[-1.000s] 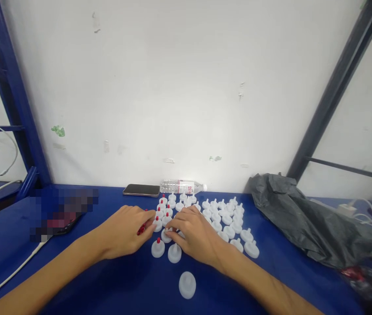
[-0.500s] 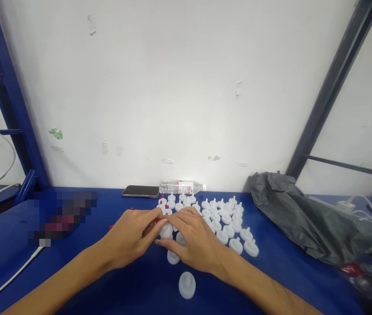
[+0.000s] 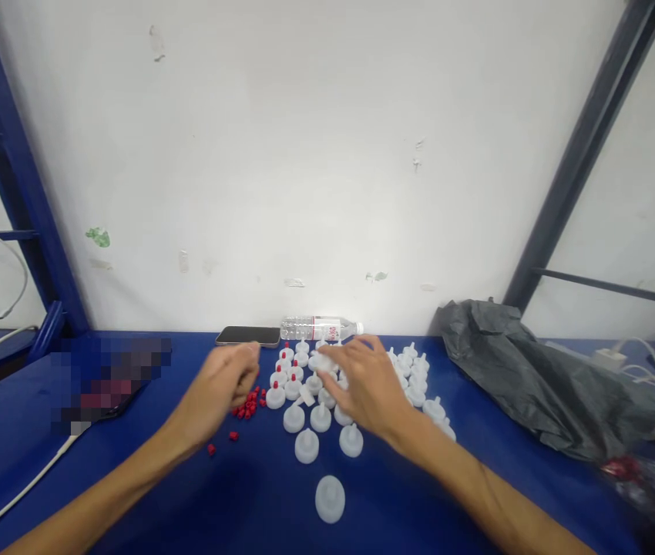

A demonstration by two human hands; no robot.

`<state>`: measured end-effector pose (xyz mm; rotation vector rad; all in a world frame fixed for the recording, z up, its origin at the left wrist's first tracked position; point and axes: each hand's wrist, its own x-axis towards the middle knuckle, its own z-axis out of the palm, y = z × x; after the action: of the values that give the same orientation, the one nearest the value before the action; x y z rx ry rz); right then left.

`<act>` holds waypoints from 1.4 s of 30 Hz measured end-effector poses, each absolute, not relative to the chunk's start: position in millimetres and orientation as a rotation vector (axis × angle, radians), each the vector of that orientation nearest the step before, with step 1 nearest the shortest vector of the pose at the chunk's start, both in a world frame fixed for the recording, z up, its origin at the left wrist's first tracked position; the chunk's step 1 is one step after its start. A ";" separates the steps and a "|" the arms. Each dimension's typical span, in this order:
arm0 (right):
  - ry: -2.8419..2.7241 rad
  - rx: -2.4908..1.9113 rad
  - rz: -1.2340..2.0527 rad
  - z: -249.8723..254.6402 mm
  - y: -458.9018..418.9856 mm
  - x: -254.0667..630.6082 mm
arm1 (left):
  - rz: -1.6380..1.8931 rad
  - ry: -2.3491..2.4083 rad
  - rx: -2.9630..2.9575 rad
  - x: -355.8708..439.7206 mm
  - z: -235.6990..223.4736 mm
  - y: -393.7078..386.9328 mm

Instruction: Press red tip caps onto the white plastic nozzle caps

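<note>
My left hand (image 3: 228,379) hangs over a small pile of red caps (image 3: 245,408), its fingers curled closed. Whatever is inside them, if anything, is hidden. My right hand (image 3: 365,385) is over the white nozzle lids (image 3: 320,418), thumb and fingers apart. It covers several lids, and whether its fingertips touch one I cannot tell. Left of it, several lids carry red tips on their spouts, such as the red-tipped lid (image 3: 275,395). A single white lid (image 3: 330,499) lies nearest me. Two loose red caps lie nearer me than the pile.
Against the wall lie a phone (image 3: 247,336) and a clear bottle (image 3: 321,328) on its side. A dark plastic bag (image 3: 535,378) lies right on the blue table (image 3: 270,509). At left are a blurred-out item and a white cable (image 3: 21,493).
My hands were together around a white lid and a red cap; now they are apart. The left has moved left, the right moved right. More lids and the red pile show.
</note>
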<state>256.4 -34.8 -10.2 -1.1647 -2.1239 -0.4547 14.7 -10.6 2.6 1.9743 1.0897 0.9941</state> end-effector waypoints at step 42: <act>-2.193 -1.012 0.370 -0.5 -56.9 244.8 | 1.082 1.039 2.561 22.4 -15.7 -23.2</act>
<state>244.8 -56.9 -0.5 -1.0124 -2.1930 0.3704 22.4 -23.2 -15.7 2.5611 1.0393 1.0816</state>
